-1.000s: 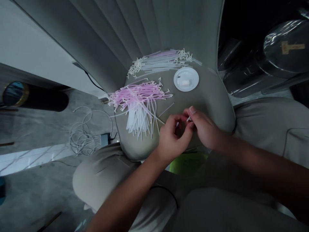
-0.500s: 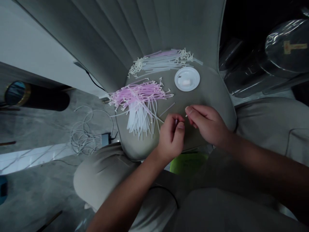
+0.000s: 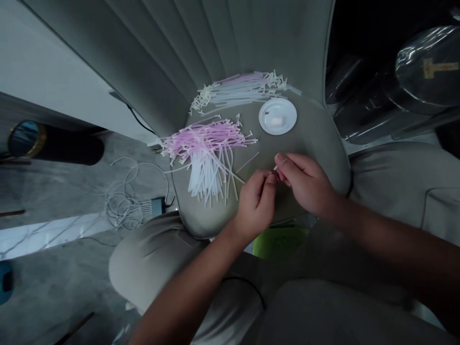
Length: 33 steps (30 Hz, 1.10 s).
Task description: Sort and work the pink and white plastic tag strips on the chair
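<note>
Your right hand (image 3: 305,184) pinches a thin white plastic rod (image 3: 278,166), its fingers (image 3: 287,160) closed narrow on it, above the middle of the seat. Your left hand (image 3: 256,206) is just beside it, its fingers (image 3: 270,184) curled and touching the right hand; you can't tell whether they hold anything.

To the far left, a heap of slim pink and white plastic rods (image 3: 204,148) lies on the grey upholstered chair seat (image 3: 309,139). A paler bundle of rods (image 3: 240,91) sits farther off against the pleated grey backrest (image 3: 172,62), beside a round white plastic lid (image 3: 277,116). On the right, glossy dark plastic wrap (image 3: 362,110) bears a small tan cross-shaped label (image 3: 440,68), its print too small to read. Coiled white cable (image 3: 122,201) lies on the grey floor (image 3: 57,191) at left.
</note>
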Each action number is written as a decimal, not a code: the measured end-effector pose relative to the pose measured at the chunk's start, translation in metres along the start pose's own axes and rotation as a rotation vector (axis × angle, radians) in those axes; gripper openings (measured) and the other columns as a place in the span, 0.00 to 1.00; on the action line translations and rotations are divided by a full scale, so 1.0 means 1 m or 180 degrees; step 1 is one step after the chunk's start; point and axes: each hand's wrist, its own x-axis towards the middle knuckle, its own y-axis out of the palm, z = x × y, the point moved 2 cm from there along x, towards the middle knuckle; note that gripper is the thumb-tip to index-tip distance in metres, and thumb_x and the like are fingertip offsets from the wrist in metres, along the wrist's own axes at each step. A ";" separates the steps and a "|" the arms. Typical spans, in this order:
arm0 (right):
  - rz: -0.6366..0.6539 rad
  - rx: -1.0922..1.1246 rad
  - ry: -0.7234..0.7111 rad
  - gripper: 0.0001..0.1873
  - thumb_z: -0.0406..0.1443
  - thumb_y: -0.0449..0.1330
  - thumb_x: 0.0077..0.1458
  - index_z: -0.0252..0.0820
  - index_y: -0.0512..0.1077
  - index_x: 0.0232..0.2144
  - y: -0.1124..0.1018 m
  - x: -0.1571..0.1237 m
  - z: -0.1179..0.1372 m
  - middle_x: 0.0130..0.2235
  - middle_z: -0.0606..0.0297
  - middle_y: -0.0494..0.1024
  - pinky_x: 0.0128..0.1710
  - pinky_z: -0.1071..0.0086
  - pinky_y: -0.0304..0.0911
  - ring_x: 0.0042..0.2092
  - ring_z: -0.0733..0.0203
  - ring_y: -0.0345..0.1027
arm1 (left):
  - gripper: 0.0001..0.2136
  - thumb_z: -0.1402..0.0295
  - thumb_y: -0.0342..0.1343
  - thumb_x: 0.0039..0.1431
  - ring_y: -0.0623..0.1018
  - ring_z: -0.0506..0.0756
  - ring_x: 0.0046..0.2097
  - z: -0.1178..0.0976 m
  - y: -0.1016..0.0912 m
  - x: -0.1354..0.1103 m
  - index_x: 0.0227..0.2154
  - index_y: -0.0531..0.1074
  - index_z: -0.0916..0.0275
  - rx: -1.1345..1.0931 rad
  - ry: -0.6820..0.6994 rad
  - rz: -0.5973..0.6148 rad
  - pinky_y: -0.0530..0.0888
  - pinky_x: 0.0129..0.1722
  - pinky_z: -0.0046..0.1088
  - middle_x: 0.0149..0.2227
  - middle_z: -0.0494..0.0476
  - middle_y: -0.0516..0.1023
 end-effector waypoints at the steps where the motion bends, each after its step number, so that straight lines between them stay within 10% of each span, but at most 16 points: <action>1: -0.0110 0.0007 0.0007 0.22 0.43 0.51 0.65 0.42 0.59 0.21 -0.002 0.001 0.000 0.23 0.71 0.58 0.27 0.69 0.50 0.25 0.68 0.50 | 0.11 0.64 0.47 0.68 0.72 0.48 0.33 0.000 0.000 0.001 0.35 0.72 0.60 -0.0009 -0.0006 -0.0028 0.68 0.34 0.26 0.30 0.51 0.74; 9: -0.0397 0.0124 0.0113 0.22 0.44 0.52 0.65 0.41 0.61 0.20 -0.010 0.006 0.002 0.23 0.69 0.62 0.26 0.69 0.49 0.26 0.68 0.53 | 0.10 0.63 0.53 0.65 0.74 0.50 0.39 -0.007 -0.008 0.009 0.39 0.79 0.58 0.0172 0.0030 -0.0472 0.71 0.42 0.28 0.35 0.52 0.76; 15: 0.0587 0.0393 0.0412 0.22 0.45 0.52 0.64 0.40 0.65 0.21 0.001 0.003 0.002 0.23 0.71 0.62 0.25 0.70 0.48 0.24 0.70 0.50 | 0.14 0.57 0.52 0.65 0.76 0.51 0.44 -0.008 -0.017 0.016 0.42 0.79 0.57 -0.0711 -0.0634 -0.0643 0.73 0.45 0.29 0.46 0.55 0.78; 19: 0.0972 0.0815 0.0608 0.23 0.45 0.54 0.62 0.40 0.63 0.19 0.008 0.001 0.004 0.22 0.71 0.64 0.25 0.70 0.49 0.23 0.70 0.51 | 0.14 0.55 0.53 0.64 0.73 0.47 0.28 -0.005 -0.012 0.014 0.41 0.79 0.58 -0.1310 -0.1038 -0.0305 0.70 0.29 0.25 0.32 0.53 0.78; 25: 0.0852 0.0677 0.0426 0.22 0.45 0.54 0.63 0.41 0.62 0.20 0.007 -0.002 0.004 0.25 0.69 0.66 0.29 0.69 0.54 0.28 0.67 0.58 | 0.11 0.59 0.56 0.62 0.68 0.46 0.24 -0.003 -0.005 0.012 0.36 0.78 0.60 -0.1463 -0.1298 -0.0257 0.66 0.25 0.22 0.22 0.48 0.70; 33: -0.0015 -0.0180 0.0065 0.23 0.47 0.50 0.65 0.41 0.64 0.21 -0.011 0.001 0.004 0.25 0.68 0.66 0.33 0.69 0.56 0.30 0.65 0.60 | 0.10 0.65 0.52 0.63 0.65 0.46 0.21 -0.015 -0.034 0.029 0.41 0.75 0.61 -0.1642 -0.0949 -0.1338 0.69 0.25 0.22 0.18 0.44 0.59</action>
